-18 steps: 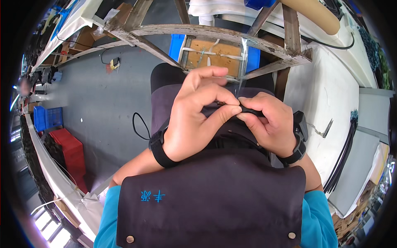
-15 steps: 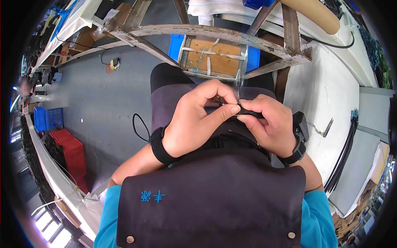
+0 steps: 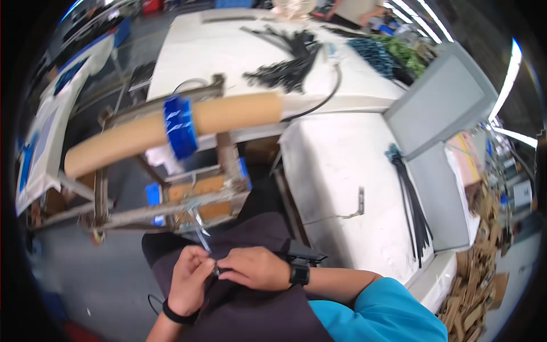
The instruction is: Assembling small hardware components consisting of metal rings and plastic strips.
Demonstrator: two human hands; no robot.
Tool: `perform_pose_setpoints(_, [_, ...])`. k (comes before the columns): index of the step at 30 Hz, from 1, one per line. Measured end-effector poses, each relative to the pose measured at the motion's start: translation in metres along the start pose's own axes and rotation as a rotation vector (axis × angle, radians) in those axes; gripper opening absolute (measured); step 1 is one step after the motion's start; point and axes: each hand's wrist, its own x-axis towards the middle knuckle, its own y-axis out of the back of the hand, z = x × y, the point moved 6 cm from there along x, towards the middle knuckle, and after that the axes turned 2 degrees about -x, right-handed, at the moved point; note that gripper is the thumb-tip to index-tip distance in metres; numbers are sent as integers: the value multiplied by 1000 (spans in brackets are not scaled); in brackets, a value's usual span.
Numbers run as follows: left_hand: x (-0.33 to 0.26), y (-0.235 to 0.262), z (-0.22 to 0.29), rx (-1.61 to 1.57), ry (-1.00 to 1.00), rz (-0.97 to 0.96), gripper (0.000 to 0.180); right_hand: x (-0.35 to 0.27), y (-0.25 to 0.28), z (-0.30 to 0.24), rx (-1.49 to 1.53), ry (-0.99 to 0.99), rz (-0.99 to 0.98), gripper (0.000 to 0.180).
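Your left hand (image 3: 191, 279) and right hand (image 3: 256, 267) pinch a small dark piece (image 3: 217, 271) together over your dark apron (image 3: 250, 313), at six o'clock. A cardboard roll (image 3: 171, 128) with blue tape (image 3: 180, 126) lies at eleven o'clock.

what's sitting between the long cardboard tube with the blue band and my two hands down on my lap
In the head view, a wooden frame holding a cardboard piece stands between the long cardboard tube and the left hand and right hand.

Left hand (image 3: 191, 279) curled, fingertips pinched, right hand (image 3: 256, 268) palm-down, fingers meeting the left's, wrists bent inward, forearms low
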Motion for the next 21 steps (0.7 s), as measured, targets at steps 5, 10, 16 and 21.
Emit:
perform_pose_setpoints(5, [24, 1, 11, 145, 20, -131, 20, -3, 2, 1, 71, -102, -66, 21])
perform_pose_setpoints(10, [32, 0, 20, 183, -17, -167, 10, -2, 3, 4, 97, -122, -66, 21])
perform_pose_setpoints(16, [29, 1, 35, 440, -108, -200, 9, 16, 9, 24, 159, -246, -185, 17])
perform_pose_setpoints(21, [24, -5, 30, 278, -144, -256, 17, 24, 10, 33, 184, -419, -196, 22])
